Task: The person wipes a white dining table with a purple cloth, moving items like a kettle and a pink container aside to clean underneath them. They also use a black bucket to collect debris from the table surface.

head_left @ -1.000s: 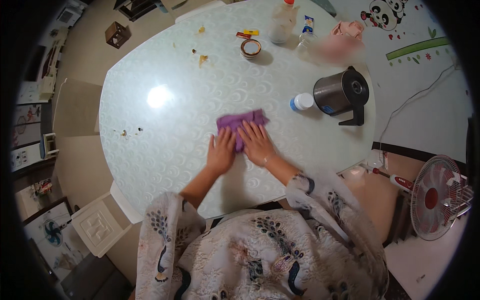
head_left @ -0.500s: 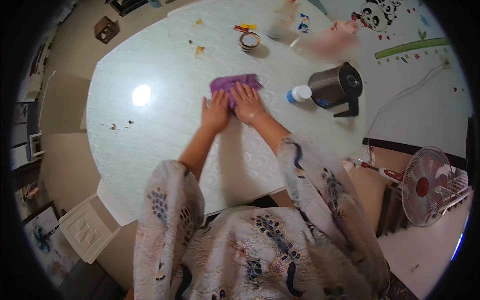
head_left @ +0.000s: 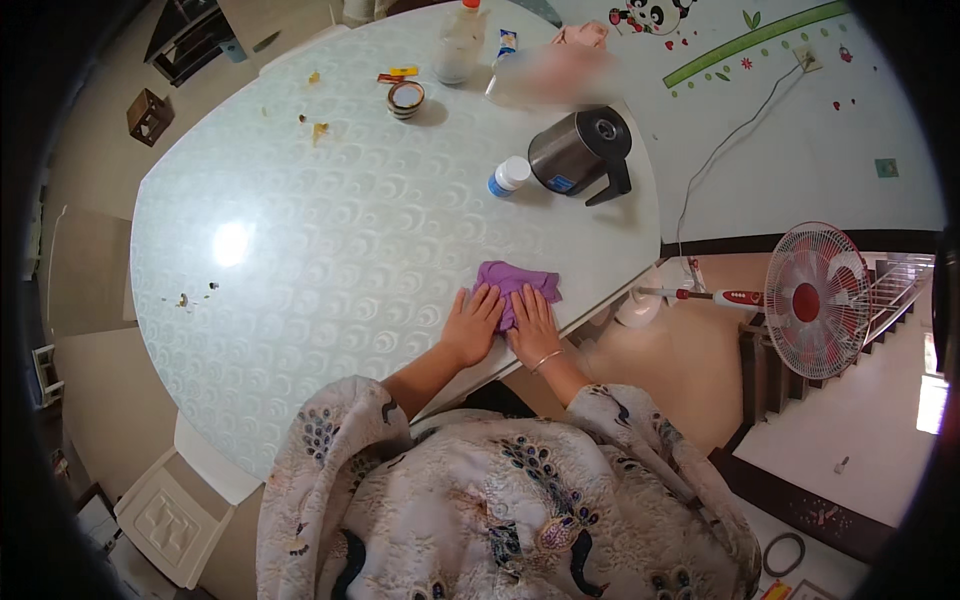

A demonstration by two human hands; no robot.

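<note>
A crumpled purple cloth lies on the glossy pale table close to its near right edge. My left hand presses on the cloth's left part, fingers stretched out. On its right part rests my right hand, with fingers extended and flat and a thin bracelet at the wrist. Both hands are palm down, side by side. Beyond the cloth stand a white-capped bottle with a blue label and a dark thermal jug with a black handle.
Toward the back are a striped jar, small red and yellow packets, a red-capped clear bottle and a pink cloth. Food scraps and dark crumbs dot the table. A fan stands at the right.
Both hands have slid the purple cloth toward me and rightward, from left of the white-capped bottle to the near table edge. The view has shifted too.
</note>
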